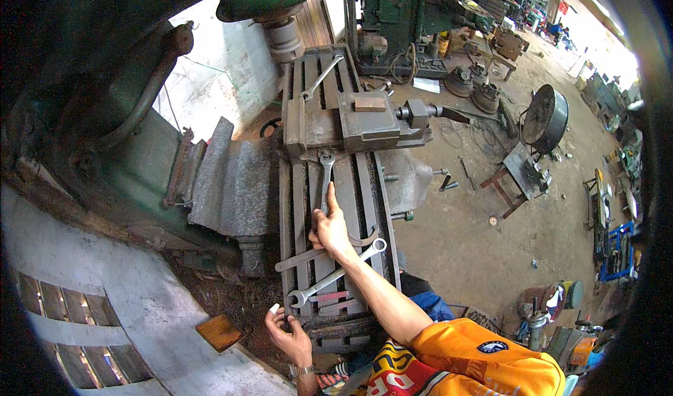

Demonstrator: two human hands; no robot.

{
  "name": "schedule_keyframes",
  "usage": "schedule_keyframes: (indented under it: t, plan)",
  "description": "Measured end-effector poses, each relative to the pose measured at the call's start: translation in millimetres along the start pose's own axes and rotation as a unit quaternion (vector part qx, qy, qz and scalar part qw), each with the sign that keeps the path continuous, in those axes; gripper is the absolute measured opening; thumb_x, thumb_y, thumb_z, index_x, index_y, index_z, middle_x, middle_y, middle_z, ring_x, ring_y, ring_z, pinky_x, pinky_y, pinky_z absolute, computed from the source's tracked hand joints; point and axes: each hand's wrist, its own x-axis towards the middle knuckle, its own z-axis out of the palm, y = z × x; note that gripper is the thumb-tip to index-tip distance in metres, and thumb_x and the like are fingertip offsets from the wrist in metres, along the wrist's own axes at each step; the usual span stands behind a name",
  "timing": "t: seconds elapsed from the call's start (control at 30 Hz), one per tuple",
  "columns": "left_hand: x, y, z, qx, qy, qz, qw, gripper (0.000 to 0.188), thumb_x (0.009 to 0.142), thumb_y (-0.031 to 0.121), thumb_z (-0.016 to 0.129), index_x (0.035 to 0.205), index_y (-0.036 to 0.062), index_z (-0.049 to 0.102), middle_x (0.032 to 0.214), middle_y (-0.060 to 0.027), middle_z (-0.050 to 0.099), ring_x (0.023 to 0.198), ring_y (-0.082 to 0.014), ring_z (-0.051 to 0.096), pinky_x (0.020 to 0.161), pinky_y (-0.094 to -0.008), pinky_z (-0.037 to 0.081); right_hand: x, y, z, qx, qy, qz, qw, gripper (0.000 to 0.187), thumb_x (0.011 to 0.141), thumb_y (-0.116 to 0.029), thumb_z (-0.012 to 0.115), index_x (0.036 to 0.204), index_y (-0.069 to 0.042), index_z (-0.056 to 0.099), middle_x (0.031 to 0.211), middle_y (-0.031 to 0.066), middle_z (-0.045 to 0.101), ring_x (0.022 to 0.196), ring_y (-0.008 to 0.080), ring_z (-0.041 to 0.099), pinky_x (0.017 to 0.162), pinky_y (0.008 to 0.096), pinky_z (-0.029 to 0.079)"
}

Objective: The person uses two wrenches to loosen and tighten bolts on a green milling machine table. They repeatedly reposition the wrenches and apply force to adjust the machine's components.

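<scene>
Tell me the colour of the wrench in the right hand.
The wrench is silver-grey, seen best in the head view.

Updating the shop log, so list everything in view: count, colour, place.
Held wrench: 1, silver-grey, right hand, head at the vise's base
Vise: 1, grey, across the slotted table
Slotted table: 1, grey, centre
Far wrench: 1, silver, table beyond the vise
Combination wrench: 1, silver, table's near end
Hooked wrench: 1, grey, beside it
Red bar: 1, red, table's near end
Green machine column: 1, green, top centre
Round drum: 1, black, right floor
Background clutter: uncountable
Wristwatch: 1, metallic, left wrist
Left hand: 1, bare, near table's edge
Right hand: 1, bare, on held wrench
</scene>
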Motion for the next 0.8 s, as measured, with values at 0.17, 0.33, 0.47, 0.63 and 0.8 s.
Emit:
schedule_keyframes:
  t: [0.17,0.33,0.47,0.63,0.8]
  plan:
    - [-1,3,-1,-0.015,0.005,0.011,1.0,0.045,0.082,-0.004,0.059,0.127,-0.0003,0.051,0.105,-0.0142,0.063,0.093,-0.0284,0.058,0.084,-0.0424,0.046,-4,-13,-8,-0.038,-0.021,0.017,0.999,0.08,0.102,-0.001,0.039,0.161,-0.037,-0.002,0.057,-0.0015,0.035,0.039,0.0109,0.034,0.034,0.0282,0.025]
    - [0,11,-2,0.007,-0.006,0.006,1.0,0.044,0.084,-0.003,0.059,0.127,-0.0002,0.051,0.104,-0.0131,0.062,0.094,-0.0264,0.058,0.084,-0.0404,0.045,-6,-17,-10,-0.041,-0.019,0.032,0.998,0.081,0.102,-0.001,0.04,0.16,-0.038,-0.003,0.057,-0.0015,0.035,0.04,0.0112,0.034,0.035,0.0283,0.025]
    - [1,12,-1,0.008,0.002,0.012,1.0,0.044,0.082,-0.004,0.059,0.126,-0.0008,0.051,0.1,-0.0142,0.064,0.09,-0.0285,0.059,0.082,-0.042,0.046,-5,-17,-14,-0.048,-0.023,0.045,0.998,0.082,0.102,-0.001,0.041,0.16,-0.039,-0.003,0.057,-0.0013,0.034,0.042,0.0112,0.035,0.035,0.0277,0.026]
    - [1,7,1,0.002,0.012,0.013,1.0,0.046,0.081,-0.004,0.059,0.127,-0.0019,0.05,0.099,-0.0146,0.064,0.089,-0.0288,0.059,0.081,-0.0427,0.047,-3,-13,-16,-0.02,-0.032,0.038,0.999,0.082,0.102,-0.002,0.042,0.16,-0.041,-0.001,0.058,-0.0002,0.037,0.041,0.0119,0.036,0.034,0.028,0.027]
    - [1,2,5,0.005,0.015,0.008,1.0,0.047,0.08,-0.005,0.059,0.127,-0.003,0.049,0.099,-0.0151,0.063,0.088,-0.029,0.059,0.081,-0.0426,0.047,2,-1,-13,0.014,-0.008,0.026,1.0,0.08,0.102,-0.002,0.042,0.16,-0.042,0.002,0.06,0.0011,0.039,0.04,0.0127,0.038,0.032,0.0288,0.026]
